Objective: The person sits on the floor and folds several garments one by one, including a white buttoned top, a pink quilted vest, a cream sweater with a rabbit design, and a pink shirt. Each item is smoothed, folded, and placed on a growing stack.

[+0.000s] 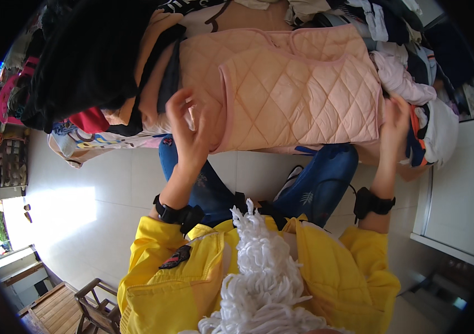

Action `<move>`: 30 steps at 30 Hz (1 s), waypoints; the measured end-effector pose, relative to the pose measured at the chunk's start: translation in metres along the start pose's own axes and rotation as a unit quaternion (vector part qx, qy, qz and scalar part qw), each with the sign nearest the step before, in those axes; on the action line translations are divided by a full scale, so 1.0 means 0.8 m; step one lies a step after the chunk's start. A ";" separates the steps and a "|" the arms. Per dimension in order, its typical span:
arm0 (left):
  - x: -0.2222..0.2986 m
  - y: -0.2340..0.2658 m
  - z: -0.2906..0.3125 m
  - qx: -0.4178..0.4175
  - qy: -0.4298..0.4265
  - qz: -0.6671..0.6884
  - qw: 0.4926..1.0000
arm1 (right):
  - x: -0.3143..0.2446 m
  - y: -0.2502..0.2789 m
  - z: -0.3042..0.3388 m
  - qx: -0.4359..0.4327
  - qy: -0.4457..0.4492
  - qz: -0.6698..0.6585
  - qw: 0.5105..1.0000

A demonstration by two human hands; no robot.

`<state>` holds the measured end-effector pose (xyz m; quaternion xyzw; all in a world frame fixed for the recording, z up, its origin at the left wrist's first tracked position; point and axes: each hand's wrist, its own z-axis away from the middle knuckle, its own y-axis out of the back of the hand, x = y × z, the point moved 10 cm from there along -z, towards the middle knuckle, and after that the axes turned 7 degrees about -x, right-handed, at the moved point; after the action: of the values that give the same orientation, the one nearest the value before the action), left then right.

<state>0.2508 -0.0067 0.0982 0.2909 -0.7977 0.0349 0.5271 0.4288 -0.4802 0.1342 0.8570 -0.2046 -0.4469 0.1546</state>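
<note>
Grey-white tiles make up the floor. Smaller than that, a yellow jacket fills the near side, and a pink quilted vest lies spread out, fairly flat, just beyond the person's knees, with piled clothing on both sides. Black clothes are heaped to its left; blue jeans show below its near edge; white clothes lie to its right. Smaller again, the left hand is raised at the vest's left edge, fingers curled and well parted, with no clear hold on anything. The right hand is at the right edge, fingers bent and partly hidden; whether they grip the cloth I cannot tell. Smallest, a black band circles the right wrist.
</note>
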 end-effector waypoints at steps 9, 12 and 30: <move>-0.030 -0.098 -0.056 -0.207 0.073 0.059 0.974 | -0.109 -0.186 -0.037 -0.200 0.220 0.333 0.895; 0.035 -0.100 -0.039 -0.282 -0.135 0.094 0.945 | -0.119 -0.193 -0.024 -0.260 0.227 0.330 0.878; 0.078 -0.082 0.132 -0.338 -0.316 0.005 0.887 | -0.192 -0.043 0.136 0.071 0.264 0.195 0.942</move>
<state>0.1796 -0.1257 0.0888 0.0868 -0.8871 -0.3275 0.3134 0.2661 -0.3838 0.1664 0.8965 -0.3506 -0.1502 0.2256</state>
